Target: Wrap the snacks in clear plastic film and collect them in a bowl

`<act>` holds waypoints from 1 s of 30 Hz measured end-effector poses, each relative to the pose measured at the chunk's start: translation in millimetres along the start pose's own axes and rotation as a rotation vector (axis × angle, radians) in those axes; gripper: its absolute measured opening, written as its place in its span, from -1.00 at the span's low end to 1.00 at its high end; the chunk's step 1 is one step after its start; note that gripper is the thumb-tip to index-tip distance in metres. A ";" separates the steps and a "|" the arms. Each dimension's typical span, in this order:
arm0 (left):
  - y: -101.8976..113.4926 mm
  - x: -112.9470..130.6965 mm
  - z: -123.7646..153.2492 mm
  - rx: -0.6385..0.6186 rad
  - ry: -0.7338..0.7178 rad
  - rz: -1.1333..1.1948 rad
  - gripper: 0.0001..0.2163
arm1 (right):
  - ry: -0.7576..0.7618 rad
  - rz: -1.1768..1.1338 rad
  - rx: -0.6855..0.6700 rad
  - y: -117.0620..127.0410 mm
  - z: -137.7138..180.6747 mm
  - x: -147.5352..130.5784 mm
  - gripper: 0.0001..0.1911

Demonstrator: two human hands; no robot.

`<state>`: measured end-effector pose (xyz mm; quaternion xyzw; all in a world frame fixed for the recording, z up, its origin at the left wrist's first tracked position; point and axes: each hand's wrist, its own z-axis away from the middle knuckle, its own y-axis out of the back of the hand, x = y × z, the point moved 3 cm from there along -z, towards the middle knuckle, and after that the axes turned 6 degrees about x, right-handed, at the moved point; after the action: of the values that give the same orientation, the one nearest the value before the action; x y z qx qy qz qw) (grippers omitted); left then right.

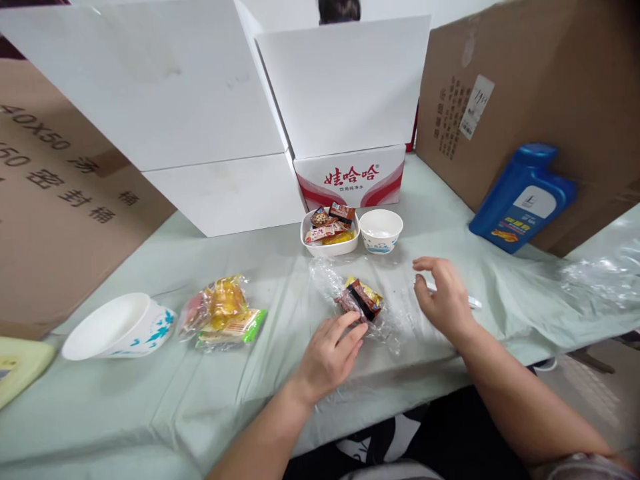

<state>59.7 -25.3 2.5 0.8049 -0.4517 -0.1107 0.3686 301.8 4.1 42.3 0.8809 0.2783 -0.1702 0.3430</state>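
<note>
A clear plastic bag (350, 287) with several wrapped snacks (361, 300) lies on the pale green table (280, 413) in front of me. My left hand (330, 353) rests on the bag's near edge, fingers stretched toward the dark snack wrapper. My right hand (445, 297) hovers at the bag's right side, fingers loosely curled and apart, with a white pen-like thing (473, 303) lying just beyond it. A second bag of snacks (223, 313) lies to the left.
A white square dish of snacks (330, 233) and an empty paper bowl (381, 230) stand farther back. A tipped bowl (120, 327) lies at left. White and brown cardboard boxes wall the table; a blue bottle (523, 197) leans at right. A person's head shows behind the boxes.
</note>
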 end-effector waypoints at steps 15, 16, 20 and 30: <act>26.2 13.0 0.6 -0.482 0.049 0.188 -0.91 | -0.142 -0.133 -0.520 -61.8 24.6 -23.4 -0.60; 29.4 20.3 -0.4 -0.511 0.006 0.299 -0.92 | -0.142 -0.119 -0.536 -62.0 24.9 -24.8 -0.55; 33.8 25.5 -6.4 -0.241 -0.003 0.451 -0.91 | -0.023 -0.034 -0.547 -65.2 27.3 -35.2 -0.31; 13.6 -9.6 8.6 -0.355 0.478 -0.255 -0.44 | -0.078 -0.362 -0.505 -58.5 22.0 -40.0 -0.50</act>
<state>41.1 -26.2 4.3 0.7813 -0.2217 -0.0409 0.5820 232.4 9.5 16.5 0.6969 0.4507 -0.1876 0.5253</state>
